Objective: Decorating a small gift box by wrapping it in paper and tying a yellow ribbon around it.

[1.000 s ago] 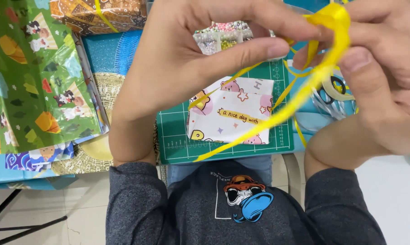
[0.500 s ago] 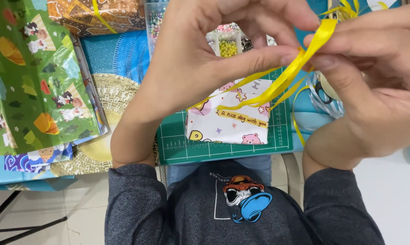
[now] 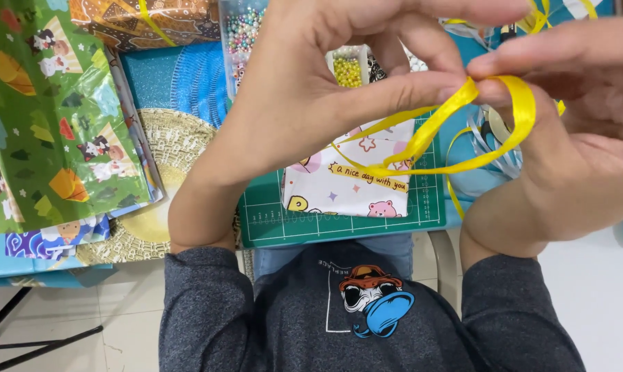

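Observation:
Both of my hands are raised close to the camera, pinching a yellow ribbon (image 3: 435, 131) between them. My left hand (image 3: 325, 89) grips it between thumb and fingers. My right hand (image 3: 573, 131) holds the other side, where the ribbon curls into a loop (image 3: 521, 103) over its thumb. Loose ribbon ends trail down across a small gift wrapped in white cartoon paper (image 3: 346, 182). The gift lies on a green cutting mat (image 3: 270, 213) below my hands.
Sheets of green cartoon wrapping paper (image 3: 49, 117) lie stacked at the left over a gold woven mat (image 3: 167, 138). An orange wrapped parcel (image 3: 153, 21) and a clear box of beads (image 3: 239, 34) sit at the far side. Silvery ribbon (image 3: 487, 134) rests at the right.
Both hands have shifted, the left thumb now stretching right along the ribbon. The ribbon's loop has moved lower and now wraps over my right thumb.

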